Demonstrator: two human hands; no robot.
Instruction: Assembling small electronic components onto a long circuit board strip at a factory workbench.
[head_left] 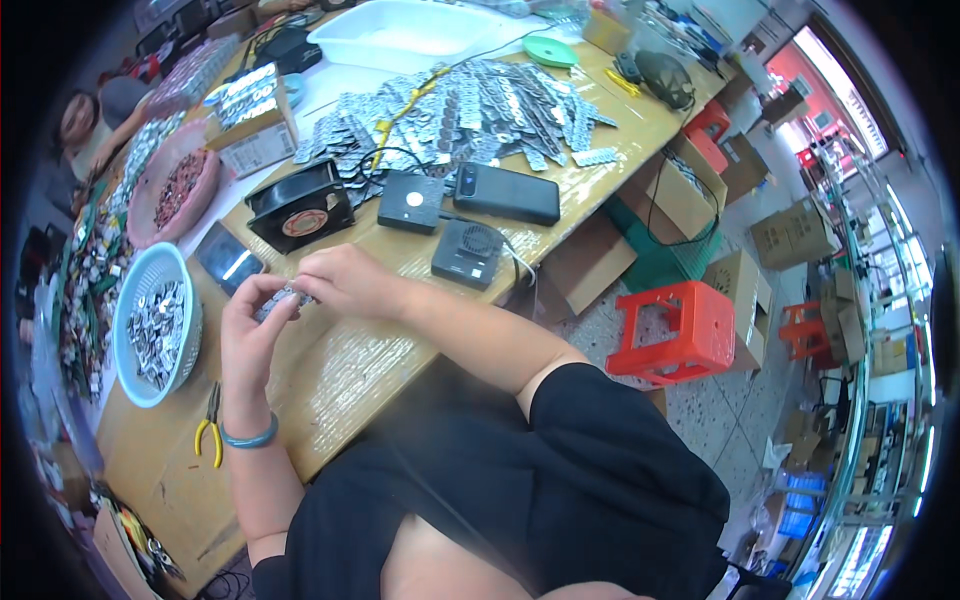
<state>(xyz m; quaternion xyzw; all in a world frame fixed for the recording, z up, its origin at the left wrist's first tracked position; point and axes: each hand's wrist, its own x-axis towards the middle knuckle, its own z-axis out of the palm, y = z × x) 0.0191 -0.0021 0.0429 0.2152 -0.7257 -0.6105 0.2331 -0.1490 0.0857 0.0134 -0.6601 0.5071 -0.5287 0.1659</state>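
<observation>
My left hand (250, 330) and my right hand (340, 280) meet over the wooden table (340, 390), both pinching one small grey metal strip (281, 298) between their fingertips. A teal bangle sits on my left wrist. A light blue basket (128, 300) full of small metal parts stands just left of my left hand. A large pile of grey metal strips (470, 110) lies farther back on the table.
Yellow-handled pliers (210, 425) lie near my left wrist. A black fan (300, 208), a dark phone (507, 193), a small black box (411, 202) and a small desk fan (466, 253) sit behind my hands. A pink basket (160, 160) stands left. A red stool (680, 330) stands on the floor at right.
</observation>
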